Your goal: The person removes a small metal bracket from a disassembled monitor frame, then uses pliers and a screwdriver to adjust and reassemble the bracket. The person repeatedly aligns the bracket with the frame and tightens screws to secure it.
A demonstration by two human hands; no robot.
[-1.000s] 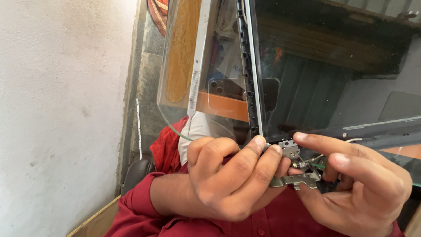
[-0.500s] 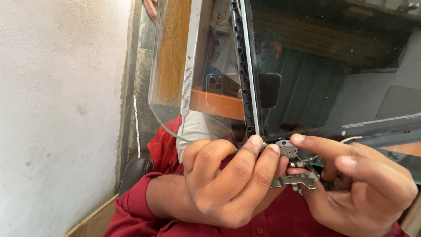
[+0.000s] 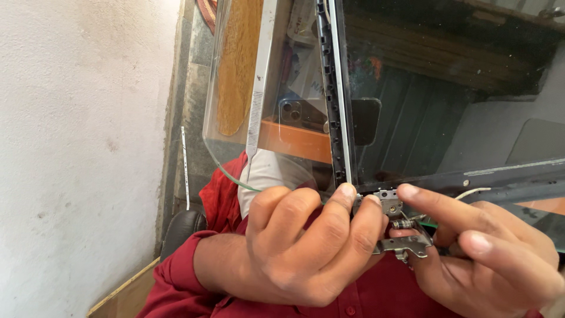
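Hinge: I see a small grey metal hinge (image 3: 402, 235) low in the middle of the head view, at the bottom corner of a laptop screen panel (image 3: 447, 106), pinched between both hands. Its flat bracket with screw holes juts down and to the right, and a short coiled barrel sits just above that.
Left hand: my left hand (image 3: 306, 247) is curled tight; the grip is closed with the index and middle fingertips pressing on the hinge's left side and on the lower edge of the panel frame.
Right hand: my right hand (image 3: 494, 253) comes in from the right, index finger stretched out along the top of the hinge, the other fingers wrapped under the bracket. That grip is closed on the hinge too.
Screen panel: dark and glossy, standing upright, with a thin black and silver frame edge (image 3: 335, 100) running up from the hinge.
Base: a dark strip (image 3: 500, 176) runs right from the hinge, with a thin white wire (image 3: 471, 192) lying on it.
Clear sheet: a transparent sheet with a rounded corner (image 3: 235, 100) stands left of the frame; metal tweezers (image 3: 259, 88) and a phone show through it.
Sleeve: red shirt sleeve (image 3: 176, 277) at the left wrist.
Wall: pale rough plaster wall (image 3: 76, 147) fills the left side.
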